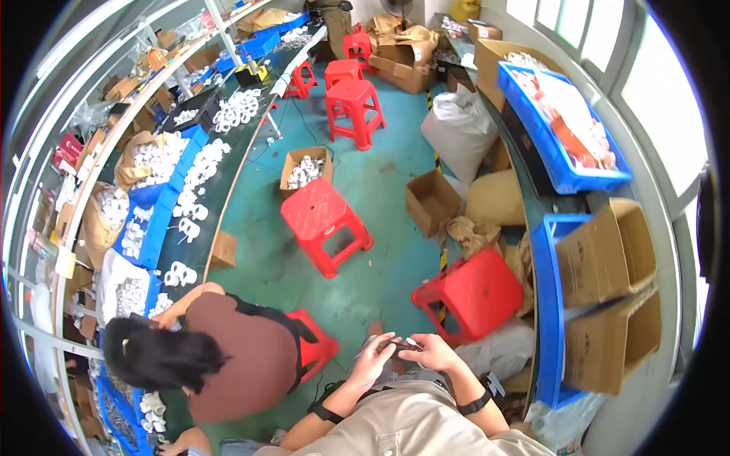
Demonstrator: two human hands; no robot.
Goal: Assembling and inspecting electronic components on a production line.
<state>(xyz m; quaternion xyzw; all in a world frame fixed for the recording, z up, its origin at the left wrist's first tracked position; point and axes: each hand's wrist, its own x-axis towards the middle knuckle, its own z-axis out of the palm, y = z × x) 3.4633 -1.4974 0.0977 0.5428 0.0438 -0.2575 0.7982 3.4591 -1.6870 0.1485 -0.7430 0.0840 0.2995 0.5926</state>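
Dark object (pixel 392 347), too small to identify, sits pinched in the fingers of the left hand (pixel 371 362) and right hand (pixel 433 354); handling looks under way, unfinished.

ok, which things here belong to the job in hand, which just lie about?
In hand, so likely the job's:
small dark object (kind unclear), between left fingers and right fingers

Untouched, apparently just lying about:
red square plastic stool at right
brown open cardboard box on floor
bulging white sack

Green floor (pixel 384 205): red stools (pixel 315 214), open cartons (pixel 420 207) | Left bench (pixel 226 175): dark top, blue bins (pixel 163 199), loose white parts (pixel 237 110)
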